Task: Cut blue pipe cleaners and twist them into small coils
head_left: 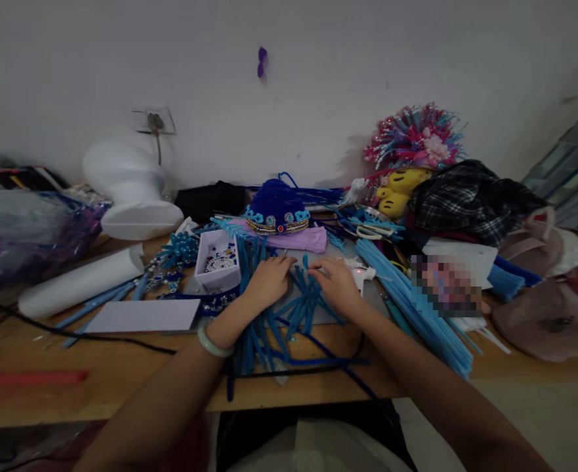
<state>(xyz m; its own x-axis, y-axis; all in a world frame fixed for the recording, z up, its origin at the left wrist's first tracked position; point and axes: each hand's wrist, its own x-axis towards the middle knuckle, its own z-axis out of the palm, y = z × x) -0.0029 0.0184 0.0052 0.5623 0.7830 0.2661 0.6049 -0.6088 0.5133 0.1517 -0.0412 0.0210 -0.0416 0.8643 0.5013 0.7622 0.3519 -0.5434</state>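
Note:
Low over the table's middle, my left hand [270, 283] has its fingers closed together. What lies between the fingertips is too small to make out. Facing it, my right hand [336, 286] pinches at the upper end of a light blue pipe cleaner piece [305, 262]. Short blue pipe cleaners [308, 305] lie loosely below and between both hands. A longer bunch of blue pipe cleaners [252, 347] passes under my left wrist. Just behind the hands sits a dark blue cap-shaped headpiece [275, 204] with a beaded band, on a lilac pipe cleaner bundle [311, 240].
Left of my hands are a white box [201, 261] of beads, a white card [141, 316], a paper roll [82, 282] and a white foam head [126, 177]. A thick blue bundle [416, 308] lies right. A black cable [96, 337] crosses the wooden table [145, 387].

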